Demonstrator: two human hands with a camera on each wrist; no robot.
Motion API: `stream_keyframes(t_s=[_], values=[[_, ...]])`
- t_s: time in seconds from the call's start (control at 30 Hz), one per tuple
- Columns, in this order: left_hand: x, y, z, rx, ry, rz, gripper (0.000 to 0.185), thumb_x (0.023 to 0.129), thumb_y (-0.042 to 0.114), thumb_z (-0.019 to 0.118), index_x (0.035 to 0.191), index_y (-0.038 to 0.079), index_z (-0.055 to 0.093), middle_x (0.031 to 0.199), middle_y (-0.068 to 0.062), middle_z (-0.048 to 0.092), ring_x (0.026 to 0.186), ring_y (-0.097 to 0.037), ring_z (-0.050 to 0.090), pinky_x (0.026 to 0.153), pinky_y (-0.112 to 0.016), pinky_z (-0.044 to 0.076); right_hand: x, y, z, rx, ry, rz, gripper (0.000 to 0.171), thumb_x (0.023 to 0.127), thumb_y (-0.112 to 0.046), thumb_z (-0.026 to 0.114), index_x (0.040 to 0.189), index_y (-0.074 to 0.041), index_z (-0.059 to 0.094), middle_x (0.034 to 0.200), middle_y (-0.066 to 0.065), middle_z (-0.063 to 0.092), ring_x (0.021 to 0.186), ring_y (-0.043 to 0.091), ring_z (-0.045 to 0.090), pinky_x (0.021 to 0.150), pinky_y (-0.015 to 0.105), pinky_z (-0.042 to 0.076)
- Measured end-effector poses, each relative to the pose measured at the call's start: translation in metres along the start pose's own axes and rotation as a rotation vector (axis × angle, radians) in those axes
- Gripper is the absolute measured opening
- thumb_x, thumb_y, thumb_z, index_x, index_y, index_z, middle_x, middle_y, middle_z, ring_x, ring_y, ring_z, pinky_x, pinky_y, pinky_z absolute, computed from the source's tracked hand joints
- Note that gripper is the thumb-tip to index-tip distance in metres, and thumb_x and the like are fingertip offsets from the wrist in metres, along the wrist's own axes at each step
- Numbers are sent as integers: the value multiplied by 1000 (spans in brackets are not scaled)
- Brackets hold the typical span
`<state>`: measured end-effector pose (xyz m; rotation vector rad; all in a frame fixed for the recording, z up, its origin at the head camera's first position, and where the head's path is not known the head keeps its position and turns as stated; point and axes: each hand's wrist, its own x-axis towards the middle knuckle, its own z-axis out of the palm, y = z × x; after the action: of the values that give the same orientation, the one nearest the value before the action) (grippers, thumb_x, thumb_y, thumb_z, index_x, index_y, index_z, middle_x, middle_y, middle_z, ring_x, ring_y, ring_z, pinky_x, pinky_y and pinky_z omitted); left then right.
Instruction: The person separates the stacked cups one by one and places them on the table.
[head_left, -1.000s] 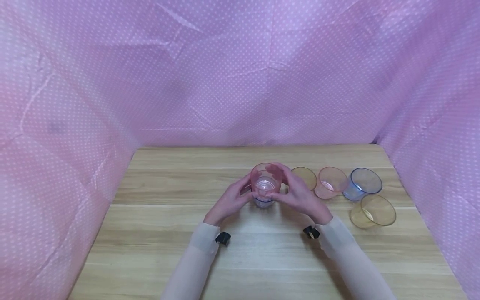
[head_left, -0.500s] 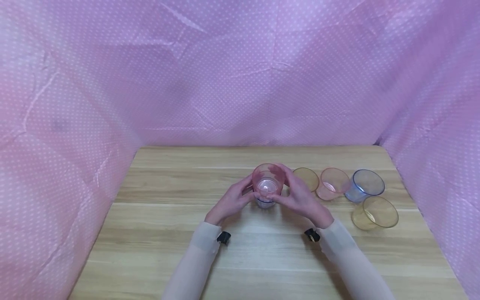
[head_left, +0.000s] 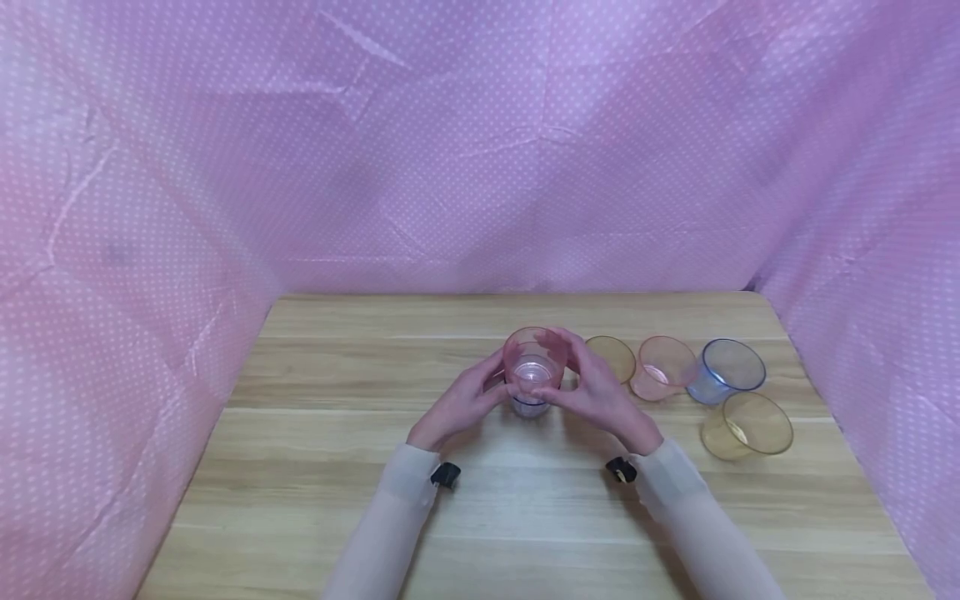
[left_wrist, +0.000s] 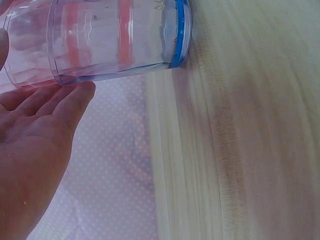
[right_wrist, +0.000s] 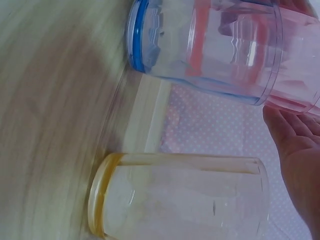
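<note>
A clear pink cup (head_left: 535, 354) sits nested inside a clear blue cup (head_left: 529, 409), both upright near the middle of the table. From the left, my left hand (head_left: 465, 407) holds the pink cup, thumb at the near side and fingers around its wall. My right hand (head_left: 602, 398) grips it the same way from the right. In the left wrist view the blue cup's base ring (left_wrist: 180, 35) stands at the tabletop, and the pink cup's lower part shows through the blue wall. My fingertips (left_wrist: 84, 92) lie right at the blue cup's rim.
Just right of my right hand stands a yellow cup (head_left: 617, 358), also low in the right wrist view. Farther right are another pink cup (head_left: 660, 382), another blue cup (head_left: 712, 383) and a second yellow cup (head_left: 731, 433). Pink dotted cloth (head_left: 480, 167) walls the wooden table (head_left: 300, 467).
</note>
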<state>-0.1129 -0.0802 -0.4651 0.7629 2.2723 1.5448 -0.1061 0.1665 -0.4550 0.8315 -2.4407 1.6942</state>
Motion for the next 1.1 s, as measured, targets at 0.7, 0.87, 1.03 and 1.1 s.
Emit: stream_keyframes(t_s=[0.7, 0.87, 1.03, 1.1], values=[[0, 2, 2, -31, 8, 25, 70, 105, 18, 62, 165, 15, 27, 165, -7, 38, 149, -23, 40, 123, -34, 34, -2, -3, 1, 95, 16, 52, 84, 85, -5, 85, 153, -5, 37, 157, 11, 48, 144, 30, 45, 122, 48, 36], [1, 1, 2, -53, 8, 35, 70, 104, 15, 63, 165, 14, 27, 164, -10, 39, 149, -25, 40, 123, -35, 34, -1, -4, 2, 86, 18, 43, 84, 84, -5, 86, 153, -4, 37, 156, 11, 49, 144, 30, 45, 121, 48, 36], [2, 0, 2, -80, 13, 43, 71, 103, 12, 64, 164, 13, 29, 163, -11, 40, 149, -25, 39, 122, -36, 35, -2, -3, 2, 84, 31, 11, 85, 83, 0, 85, 152, -4, 36, 155, 13, 49, 143, 31, 46, 122, 47, 36], [2, 0, 2, -97, 16, 38, 73, 102, 11, 67, 164, 15, 29, 163, -9, 40, 149, -24, 38, 121, -36, 37, -2, -3, 3, 86, 39, -4, 86, 83, 2, 85, 153, -4, 35, 156, 13, 49, 144, 31, 45, 122, 47, 36]])
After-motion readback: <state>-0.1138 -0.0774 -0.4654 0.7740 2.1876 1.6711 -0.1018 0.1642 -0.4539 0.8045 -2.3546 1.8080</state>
